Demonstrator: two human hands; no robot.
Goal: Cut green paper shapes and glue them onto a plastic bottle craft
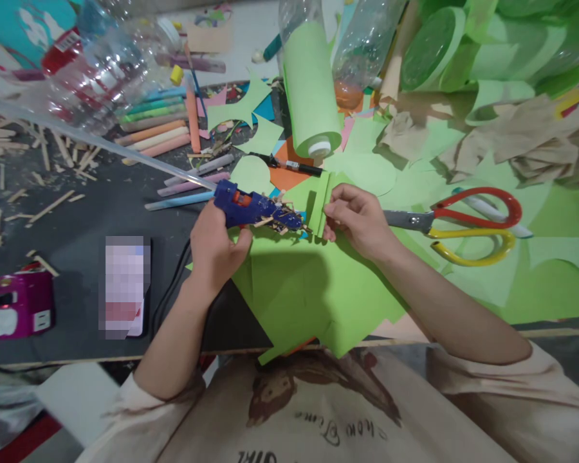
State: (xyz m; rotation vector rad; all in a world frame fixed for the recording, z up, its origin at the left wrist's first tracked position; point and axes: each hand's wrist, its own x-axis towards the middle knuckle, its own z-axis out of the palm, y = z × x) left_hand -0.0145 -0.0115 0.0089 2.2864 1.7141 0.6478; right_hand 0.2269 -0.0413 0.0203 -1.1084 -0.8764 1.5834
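My left hand [217, 241] is wrapped round a blue hot glue gun [255, 209], with a long clear glue stick [139, 154] running out of its back. Wood bits cling to the gun's front, and its nozzle is close to a folded strip of light green paper [321, 206]. Whether the nozzle touches the strip I cannot tell. My right hand [357, 218] pinches that strip upright between thumb and fingers. Beneath both hands lie green paper sheets [289, 289]. Scissors [463, 225] with red and yellow handles rest just right of my right hand.
A paper-wrapped bottle [311, 83] lies beyond my hands, near a black marker [289, 165]. Clear bottles [110, 71] and coloured sticks [159, 132] are at the back left. A phone [125, 286] and a magenta device [22, 302] lie left. Crumpled brown paper [492, 141] is at right.
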